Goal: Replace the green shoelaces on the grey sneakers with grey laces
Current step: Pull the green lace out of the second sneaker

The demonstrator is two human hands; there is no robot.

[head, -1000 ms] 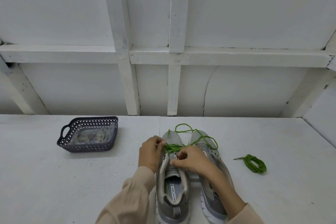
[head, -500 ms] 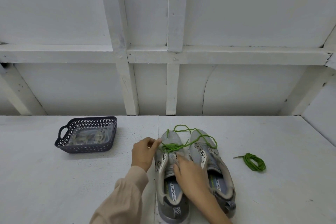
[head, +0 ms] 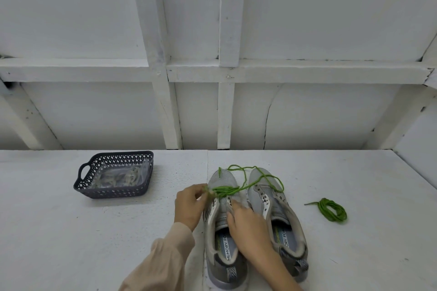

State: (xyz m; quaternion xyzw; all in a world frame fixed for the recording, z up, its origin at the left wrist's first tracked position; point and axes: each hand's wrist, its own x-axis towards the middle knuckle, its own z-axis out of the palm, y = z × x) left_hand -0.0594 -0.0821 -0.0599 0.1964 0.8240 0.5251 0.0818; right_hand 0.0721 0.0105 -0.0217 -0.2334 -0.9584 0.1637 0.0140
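Green lace (head: 224,189) lies bunched across the left sneaker (head: 223,178), its length running rightward from the left hand (head: 189,203), which pinches it just beside the shoe; the right hand (head: 248,227) presses the sneaker down, fingers relaxed, holding nothing.

— Where were the grey mesh sneakers (head: 259,182) set?
— Side by side on the white table (head: 94,243), with the dark perforated plastic basket (head: 113,192) left of them and the coiled green shoelace (head: 322,208) right.
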